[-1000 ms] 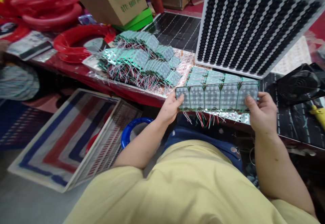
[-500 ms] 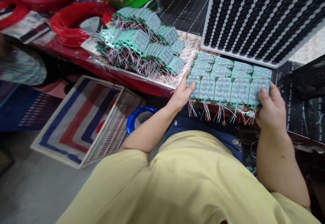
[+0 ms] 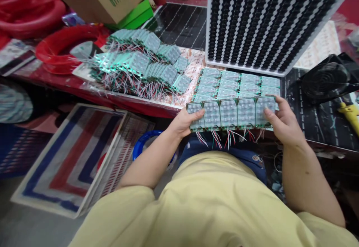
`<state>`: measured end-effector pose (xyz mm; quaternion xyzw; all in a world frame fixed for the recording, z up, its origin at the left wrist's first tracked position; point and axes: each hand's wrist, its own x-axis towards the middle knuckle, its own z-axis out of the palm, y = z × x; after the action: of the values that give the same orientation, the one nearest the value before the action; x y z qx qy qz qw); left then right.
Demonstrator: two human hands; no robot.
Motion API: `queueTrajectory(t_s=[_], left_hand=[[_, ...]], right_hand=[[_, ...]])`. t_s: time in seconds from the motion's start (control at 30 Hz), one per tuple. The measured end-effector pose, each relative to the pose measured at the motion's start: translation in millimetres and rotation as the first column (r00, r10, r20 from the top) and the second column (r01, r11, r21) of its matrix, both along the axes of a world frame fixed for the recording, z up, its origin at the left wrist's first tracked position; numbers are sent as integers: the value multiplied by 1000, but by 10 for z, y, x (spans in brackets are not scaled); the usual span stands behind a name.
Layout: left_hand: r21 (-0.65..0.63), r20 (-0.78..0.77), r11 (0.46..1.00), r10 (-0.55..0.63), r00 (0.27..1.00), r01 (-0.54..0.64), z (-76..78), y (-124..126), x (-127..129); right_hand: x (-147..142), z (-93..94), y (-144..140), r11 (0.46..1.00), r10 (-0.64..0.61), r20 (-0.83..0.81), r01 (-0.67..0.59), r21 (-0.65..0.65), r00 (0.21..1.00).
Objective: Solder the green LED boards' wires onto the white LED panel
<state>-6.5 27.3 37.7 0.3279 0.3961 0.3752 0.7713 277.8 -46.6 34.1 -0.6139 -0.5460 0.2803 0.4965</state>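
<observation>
A strip of joined green circuit boards (image 3: 228, 114), faced with clear dotted lens covers, is held level between both hands at the table's front edge. My left hand (image 3: 183, 122) grips its left end, thumb on top. At the other end my right hand (image 3: 284, 122) pinches it, thumb over the cover and fingers behind. Thin red, white and green wires (image 3: 215, 138) dangle from the strip's near edge. Just beyond it, rows of similar boards (image 3: 231, 82) lie on the table. To their left is a heap of single boards (image 3: 140, 64) with many loose wires.
A black panel with white dotted lines (image 3: 269, 22) stands tilted behind the rows. At right are a black fan (image 3: 327, 79) and a yellow tool (image 3: 350, 114). Red wire coils (image 3: 46, 51) and a carton (image 3: 112, 0) sit at back left. A striped crate (image 3: 67, 157) stands below.
My hands have tilted the strip and drawn it nearer my body, away from the rows of boards behind. The camera view has shifted, showing more of the right side.
</observation>
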Motion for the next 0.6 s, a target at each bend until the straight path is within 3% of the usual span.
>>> queueTrajectory(t_s=[0.07, 0.13, 0.2, 0.3, 0.4, 0.5, 0.6], left_hand=[[52, -25, 998, 44, 999, -43, -2, -85, 20], [93, -58, 992, 91, 994, -85, -10, -169, 58], [115, -107, 984, 150, 983, -137, -15, -248, 109], [152, -188, 969, 224, 956, -197, -4, -343, 171], [193, -243, 963, 234, 942, -189, 16, -372, 183], [164, -183, 965, 235, 955, -206, 25, -345, 174], [122, -123, 974, 207, 971, -192, 41, -340, 199]], right_hand=[[4, 64, 4, 993, 16, -84, -26, -118, 996], [-41, 111, 18, 986, -15, -62, 5, -164, 998], [-129, 130, 38, 985, -108, 97, 119, -124, 989], [-259, 116, 63, 947, -303, 316, 322, -5, 899], [-286, 135, 38, 907, -415, 250, 421, 35, 875], [-248, 238, -57, 926, -371, 106, 376, -28, 923], [-261, 308, -136, 984, -173, 144, 178, -18, 974]])
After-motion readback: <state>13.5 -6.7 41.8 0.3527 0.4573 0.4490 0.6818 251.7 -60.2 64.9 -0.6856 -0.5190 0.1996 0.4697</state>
